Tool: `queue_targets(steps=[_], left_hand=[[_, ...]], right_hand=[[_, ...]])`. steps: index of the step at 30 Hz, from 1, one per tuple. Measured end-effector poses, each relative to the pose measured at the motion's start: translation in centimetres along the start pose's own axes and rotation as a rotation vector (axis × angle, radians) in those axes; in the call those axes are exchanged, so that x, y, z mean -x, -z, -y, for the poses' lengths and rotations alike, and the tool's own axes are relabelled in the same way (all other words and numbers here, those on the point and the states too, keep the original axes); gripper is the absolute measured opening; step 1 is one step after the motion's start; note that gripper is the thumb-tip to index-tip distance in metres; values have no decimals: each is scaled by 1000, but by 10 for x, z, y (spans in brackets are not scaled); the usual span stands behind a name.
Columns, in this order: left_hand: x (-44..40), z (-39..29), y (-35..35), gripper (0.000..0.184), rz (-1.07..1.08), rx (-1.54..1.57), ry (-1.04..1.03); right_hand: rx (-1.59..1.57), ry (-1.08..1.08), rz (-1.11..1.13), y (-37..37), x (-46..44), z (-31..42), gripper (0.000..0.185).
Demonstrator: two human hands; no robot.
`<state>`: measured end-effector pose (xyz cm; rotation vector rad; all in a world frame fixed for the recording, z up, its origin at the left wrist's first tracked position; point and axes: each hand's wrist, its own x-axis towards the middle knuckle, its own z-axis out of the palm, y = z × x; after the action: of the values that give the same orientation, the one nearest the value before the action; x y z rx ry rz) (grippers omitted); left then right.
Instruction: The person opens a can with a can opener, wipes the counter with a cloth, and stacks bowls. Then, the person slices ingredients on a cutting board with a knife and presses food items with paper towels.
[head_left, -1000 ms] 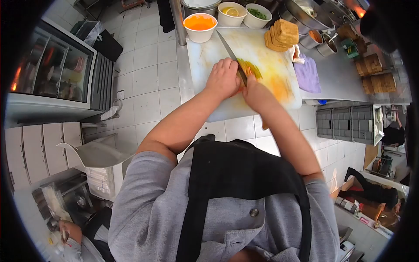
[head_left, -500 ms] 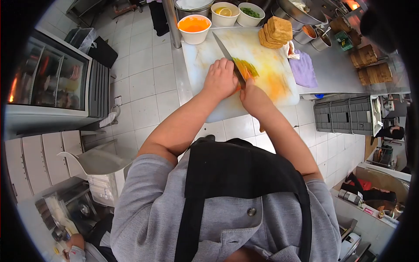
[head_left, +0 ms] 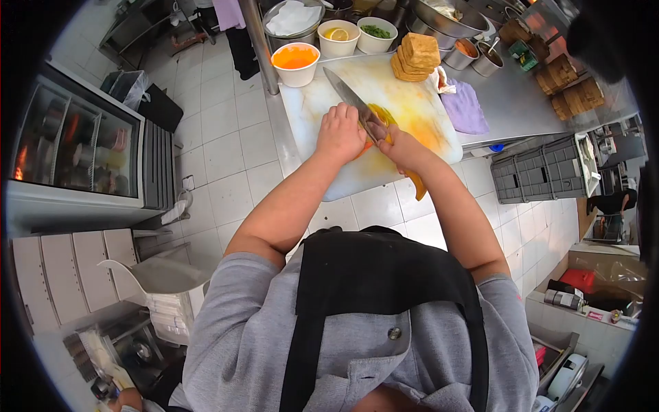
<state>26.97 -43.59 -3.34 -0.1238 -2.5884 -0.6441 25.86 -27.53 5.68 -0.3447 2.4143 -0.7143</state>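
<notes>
My right hand (head_left: 405, 150) is closed round the yellow handle of a large knife (head_left: 350, 95), whose blade points up and to the left over a white cutting board (head_left: 309, 110). Beside the blade, my left hand (head_left: 341, 134) rests with fingers bent and pressed together on something orange, mostly hidden under it. Yellow and orange cut pieces (head_left: 383, 115) lie on the board just right of the blade. Orange stains spread over the board's right side.
Behind the board stand a tub of orange sauce (head_left: 295, 63), a lemon tub (head_left: 338, 38) and a green herb tub (head_left: 376, 34). Stacked bread (head_left: 417, 56) sits at its back right, near a purple cloth (head_left: 465, 108). Gray crates (head_left: 542, 170) stand at right.
The view has shifted slightly. The knife has tilted, so the flat of its blade and more of its yellow handle show. My left hand stays on the board.
</notes>
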Motion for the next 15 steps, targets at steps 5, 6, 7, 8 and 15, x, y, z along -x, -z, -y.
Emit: queue_targets(steps=[5,6,7,8,15], left_hand=[[-1,-2,2,22,17,-2,22],[-1,-1,1,22,18,-11,18],[0,-2,0,22,5,-12,19],[0,-2,0,22,-10,-13,20],[-4,0,0,27,8,-47,12]], right_hand=[[231,64,-147,-29,-5,-13,28],[382,126,-266,-37,-3,-9,26],[375,132,-267,-41,1,-9,26],[359,102,-233,-43,7,-8,24],[281,109,-148,-27,1,2,20]])
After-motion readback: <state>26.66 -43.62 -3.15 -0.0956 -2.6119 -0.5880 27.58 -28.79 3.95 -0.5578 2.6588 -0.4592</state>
